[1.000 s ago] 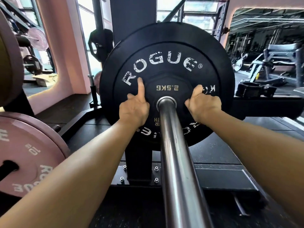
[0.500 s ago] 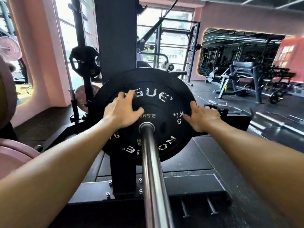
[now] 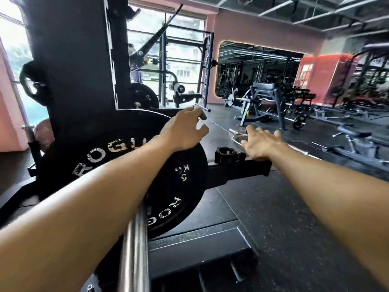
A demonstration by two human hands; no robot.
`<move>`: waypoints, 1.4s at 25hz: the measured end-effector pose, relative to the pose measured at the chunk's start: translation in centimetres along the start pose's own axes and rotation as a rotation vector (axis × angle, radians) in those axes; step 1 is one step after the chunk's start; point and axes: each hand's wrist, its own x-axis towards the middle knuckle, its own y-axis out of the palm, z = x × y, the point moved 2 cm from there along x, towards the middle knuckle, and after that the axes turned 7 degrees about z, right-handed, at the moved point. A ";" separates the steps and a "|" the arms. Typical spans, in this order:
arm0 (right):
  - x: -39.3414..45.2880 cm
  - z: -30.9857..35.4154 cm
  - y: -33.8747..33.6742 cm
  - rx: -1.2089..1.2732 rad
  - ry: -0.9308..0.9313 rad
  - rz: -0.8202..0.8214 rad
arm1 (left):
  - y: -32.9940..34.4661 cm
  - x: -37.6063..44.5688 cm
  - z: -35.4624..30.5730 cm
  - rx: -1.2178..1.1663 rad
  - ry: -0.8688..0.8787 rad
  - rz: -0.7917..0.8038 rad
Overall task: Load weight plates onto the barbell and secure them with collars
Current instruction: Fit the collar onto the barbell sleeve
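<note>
A black ROGUE weight plate (image 3: pixel 126 165) sits far down the steel barbell sleeve (image 3: pixel 134 249), which runs toward me at the bottom. My left hand (image 3: pixel 183 131) hovers over the plate's upper right edge, fingers curled apart and holding nothing. My right hand (image 3: pixel 260 144) stretches out to the right with fingers spread, just right of a black collar (image 3: pixel 228 154). The collar rests on a black rack beam (image 3: pixel 237 169) beside the plate. My left forearm hides the plate's hub.
A thick black rack upright (image 3: pixel 73 70) stands behind the plate, with smaller plates (image 3: pixel 143 98) stored on it. A bench and other machines (image 3: pixel 265 98) fill the floor at the right. Black rubber flooring (image 3: pixel 284 218) lies under my right arm.
Both hands have come off the plate's face. The right hand has moved right toward the collar, the left has lifted to the plate's rim, and my view has swung right.
</note>
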 end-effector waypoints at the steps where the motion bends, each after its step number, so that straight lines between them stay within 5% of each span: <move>1: 1.1 -0.7 0.7 -0.007 0.001 0.001 | 1.6 1.5 -0.5 -0.008 0.002 0.028; 6: 7.7 -4.0 6.6 0.010 0.005 0.083 | 12.1 9.0 -1.3 0.059 -0.107 0.290; 11: 11.4 -4.6 13.1 0.055 -0.074 0.169 | 20.7 12.7 0.7 0.033 -0.161 0.338; 14: 12.2 -5.1 16.4 0.020 -0.151 0.113 | 23.9 13.3 2.0 0.000 -0.165 0.219; 23: 10.0 -4.7 15.8 0.179 -0.201 0.018 | 21.2 9.6 -0.1 -0.094 -0.119 0.192; 30: 2.1 -4.9 12.9 0.747 -0.274 -0.237 | 14.8 1.7 -2.9 -0.240 -0.034 0.140; 35: -5.5 -0.9 8.8 1.260 -0.369 0.005 | 8.4 -6.8 -3.0 -0.405 -0.055 0.165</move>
